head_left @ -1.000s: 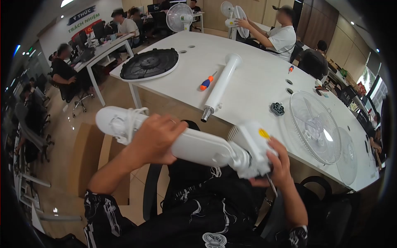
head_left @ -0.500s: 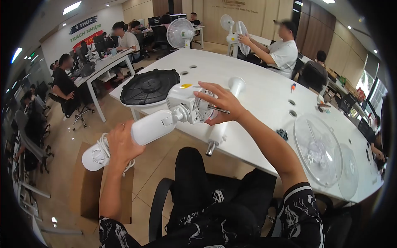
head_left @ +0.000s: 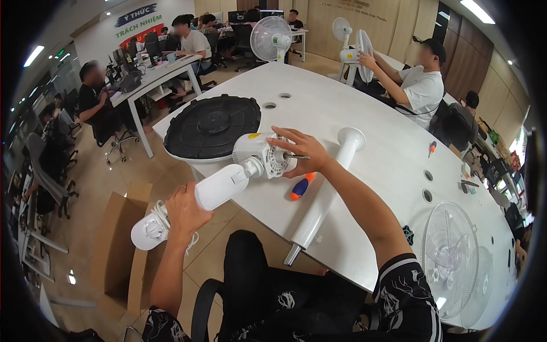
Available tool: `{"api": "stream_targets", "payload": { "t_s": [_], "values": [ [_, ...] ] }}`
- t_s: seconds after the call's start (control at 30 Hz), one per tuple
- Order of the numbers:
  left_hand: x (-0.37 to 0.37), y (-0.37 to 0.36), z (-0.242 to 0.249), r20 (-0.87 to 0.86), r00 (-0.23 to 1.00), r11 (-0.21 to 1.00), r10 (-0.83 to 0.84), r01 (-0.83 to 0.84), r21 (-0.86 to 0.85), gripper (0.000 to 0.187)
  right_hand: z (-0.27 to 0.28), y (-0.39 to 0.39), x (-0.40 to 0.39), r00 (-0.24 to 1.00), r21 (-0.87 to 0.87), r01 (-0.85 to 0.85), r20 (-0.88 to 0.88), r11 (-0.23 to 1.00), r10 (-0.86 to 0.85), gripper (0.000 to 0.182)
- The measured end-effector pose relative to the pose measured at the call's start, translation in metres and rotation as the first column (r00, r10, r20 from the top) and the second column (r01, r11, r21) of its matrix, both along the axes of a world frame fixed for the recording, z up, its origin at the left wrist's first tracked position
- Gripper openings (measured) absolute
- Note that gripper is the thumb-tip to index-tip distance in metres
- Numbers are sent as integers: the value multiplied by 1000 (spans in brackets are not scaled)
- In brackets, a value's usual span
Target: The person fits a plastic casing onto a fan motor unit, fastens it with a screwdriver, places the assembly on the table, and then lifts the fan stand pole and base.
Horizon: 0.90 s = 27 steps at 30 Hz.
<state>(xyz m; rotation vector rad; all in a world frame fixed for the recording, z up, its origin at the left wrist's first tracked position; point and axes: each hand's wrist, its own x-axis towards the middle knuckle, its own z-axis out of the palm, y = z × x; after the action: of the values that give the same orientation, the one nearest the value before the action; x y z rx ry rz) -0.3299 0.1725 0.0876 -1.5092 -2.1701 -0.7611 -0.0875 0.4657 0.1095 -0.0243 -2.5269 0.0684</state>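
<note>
A white fan body [head_left: 222, 185], with a motor housing at its upper end, is held at a slant above the table's near edge. My left hand [head_left: 185, 211] is wrapped around its neck, close to the coiled white cord [head_left: 161, 212]. Fingers of my right hand [head_left: 305, 149] grip the slotted front of the motor, where a metal shaft [head_left: 297, 157] sticks out. Behind the motor lies a round black base [head_left: 205, 122]. Below my right hand, a blue and orange screwdriver handle [head_left: 302, 187] rests on the table beside a white pole [head_left: 327, 196].
Clear fan guards [head_left: 450, 256] and a small dark knob-like part [head_left: 407, 235] lie at the right of the white table [head_left: 376, 171]. Another screwdriver [head_left: 432, 148] is farther back. An open cardboard box [head_left: 117, 245] stands on the floor at left. Across the table a person [head_left: 421, 85] handles another fan.
My view has shifted, so the table things appear farther right. The screwdriver handle below my right hand now shows fully. Both hands keep their hold on the fan body.
</note>
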Motion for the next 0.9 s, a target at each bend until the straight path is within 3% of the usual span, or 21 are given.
{"api": "stream_targets", "payload": {
  "t_s": [0.27, 0.4, 0.47, 0.57, 0.6, 0.63, 0.73, 0.77, 0.83, 0.87, 0.9],
  "values": [
    [22, 36, -7, -19, 1000, 1000, -18, 18, 7, 54, -10, 33, 24, 995, 20, 76, 56, 997, -77, 116],
    [37, 69, -13, -21, 1000, 997, 15, -16, -69, 55, 5, 49, 50, 950, 43, 286, 120, 957, -289, 130],
    [40, 88, -17, -33, 999, 998, 13, -15, -59, 55, 18, 60, 69, 864, 137, 413, 256, 901, -435, 139],
    [48, 115, -21, -36, 999, 996, 3, -6, -89, 54, 50, 68, 104, 738, 265, 525, 332, 809, -588, 136],
    [51, 122, -20, -78, 997, 997, 13, -20, -81, 51, 60, 69, 115, 752, 318, 516, 275, 795, -598, 122],
    [54, 132, -19, -121, 992, 997, 21, -30, -71, 47, 70, 70, 124, 741, 325, 533, 267, 781, -616, 122],
    [54, 160, -20, -158, 987, 996, 15, -29, -83, 51, 94, 55, 147, 798, 198, 590, 4, 783, -603, 89],
    [53, 170, -20, -164, 986, 995, 13, -29, -93, 54, 104, 47, 152, 787, 194, 605, 4, 773, -617, 89],
    [54, 190, -24, -207, 978, 994, 4, -27, -107, 57, 118, 24, 160, 772, 101, 623, -238, 776, -589, 84],
    [57, 198, -22, -202, 979, 993, 12, -35, -111, 60, 122, 7, 163, 758, 88, 640, -234, 763, -609, 84],
    [62, 205, -21, -198, 980, 992, 17, -41, -117, 63, 125, -11, 166, 741, -13, 614, -336, 789, -582, 82]
  ]
}}
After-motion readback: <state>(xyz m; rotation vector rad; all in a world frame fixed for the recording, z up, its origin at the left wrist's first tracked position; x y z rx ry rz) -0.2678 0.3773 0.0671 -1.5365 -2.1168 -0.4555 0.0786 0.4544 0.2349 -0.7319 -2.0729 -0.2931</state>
